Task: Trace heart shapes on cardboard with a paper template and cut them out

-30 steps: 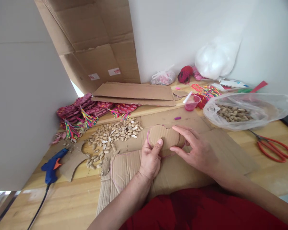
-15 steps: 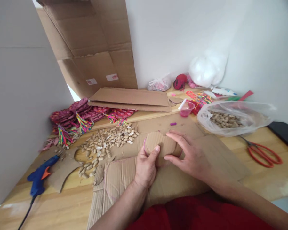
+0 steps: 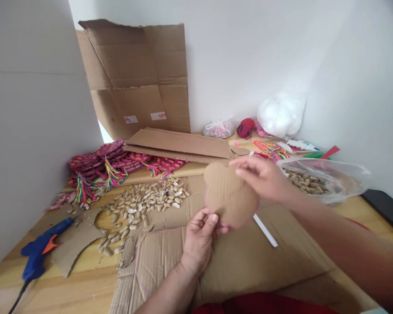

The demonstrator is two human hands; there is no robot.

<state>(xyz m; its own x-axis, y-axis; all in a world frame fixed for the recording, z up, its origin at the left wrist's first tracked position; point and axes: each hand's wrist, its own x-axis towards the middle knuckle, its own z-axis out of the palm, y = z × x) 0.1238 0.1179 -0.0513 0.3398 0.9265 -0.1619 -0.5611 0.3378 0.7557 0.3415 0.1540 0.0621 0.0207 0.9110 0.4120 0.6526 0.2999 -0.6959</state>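
Note:
A lobed cardboard cutout (image 3: pixel 227 196) is held up over the table, its flat face toward me and a purple line along part of its edge. My left hand (image 3: pixel 203 231) grips its lower left edge, thumb in front and fingers behind. At its upper right edge is my right hand (image 3: pixel 262 174), thumb and fingers closed on the rim. A white strip (image 3: pixel 266 231) shows below the right side of the cutout; its upper end is hidden. Beneath lies a cardboard sheet (image 3: pixel 249 266), with another purple-outlined piece (image 3: pixel 160 253) at left.
Loose peanuts (image 3: pixel 150 196) lie left of the cutout, with a blue glue gun (image 3: pixel 42 248) farther left. A plastic bag of peanuts (image 3: pixel 308 181) stands at right beside a black phone-like slab (image 3: pixel 384 213). Folded cardboard (image 3: pixel 180 144) and patterned fabric (image 3: pixel 114 157) lie behind.
The cutout has been raised and tilted, so more of its face shows. My right hand has moved up to its top edge. The white strip has come into view; the view has shifted upward.

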